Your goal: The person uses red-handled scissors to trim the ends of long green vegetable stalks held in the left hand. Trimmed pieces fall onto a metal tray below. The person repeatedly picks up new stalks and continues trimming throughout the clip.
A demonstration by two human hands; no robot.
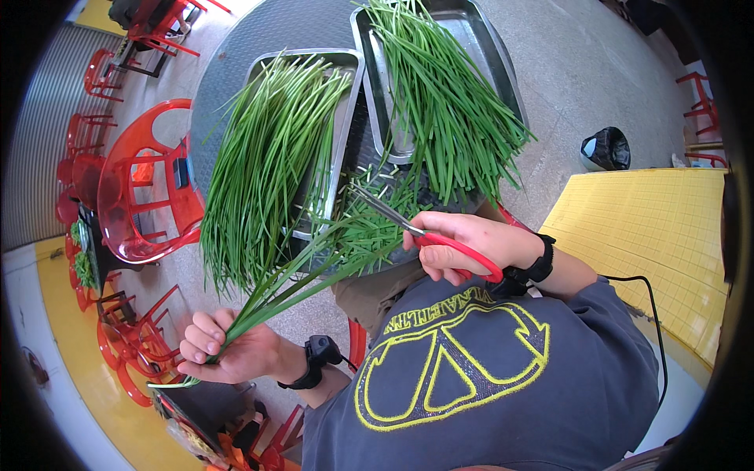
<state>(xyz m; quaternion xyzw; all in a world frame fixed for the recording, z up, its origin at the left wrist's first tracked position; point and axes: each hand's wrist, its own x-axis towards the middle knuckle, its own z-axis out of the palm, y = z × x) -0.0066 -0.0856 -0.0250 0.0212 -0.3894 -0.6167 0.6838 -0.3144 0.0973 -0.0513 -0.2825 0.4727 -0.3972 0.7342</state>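
Note:
My left hand (232, 344) grips a small bunch of garlic chives (277, 303), pale stem ends sticking out below the fist and green leaves reaching up toward the table. In my right hand (465, 244) are red-handled scissors (400, 221), their blades pointing up and left. Under the blades lies a heap of short cut chive pieces (377, 235) near the table's edge. A metal tray (340, 153) on the left holds a thick pile of long chives (271, 159). Another pile of chives (447, 118) spills over the near side of a second metal tray (471, 29).
Both trays stand on a round dark table (227, 59). A red plastic chair (147, 182) is at the table's left, with more red chairs and tables beyond. A bin with a black bag (607, 148) stands right, near a yellow tiled surface (642, 241). A black cable (657, 318) runs past my right side.

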